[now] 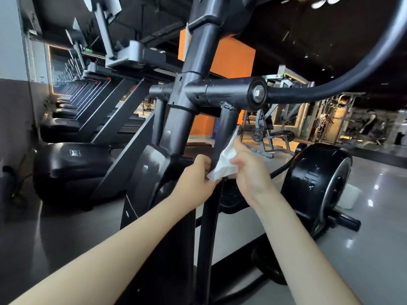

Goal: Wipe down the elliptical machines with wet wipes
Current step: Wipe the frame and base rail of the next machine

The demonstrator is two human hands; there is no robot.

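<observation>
Wipe lies on the elliptical bar, grasped by right hand fingers; left hand fingers clasp the bar.

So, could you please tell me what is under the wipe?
The wipe lies against the elliptical's dark bar, held there by the right hand; the left hand grips the bar beside it. The stretch of bar beneath the wipe is covered.

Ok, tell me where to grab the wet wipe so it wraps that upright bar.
Probably take the wet wipe at its bunched middle, from the right, as the right hand pinches it: it lies draped along the right face of the upright bar, lower corner near the left hand, which holds the bar. That grip should let it slide lengthwise.
</observation>
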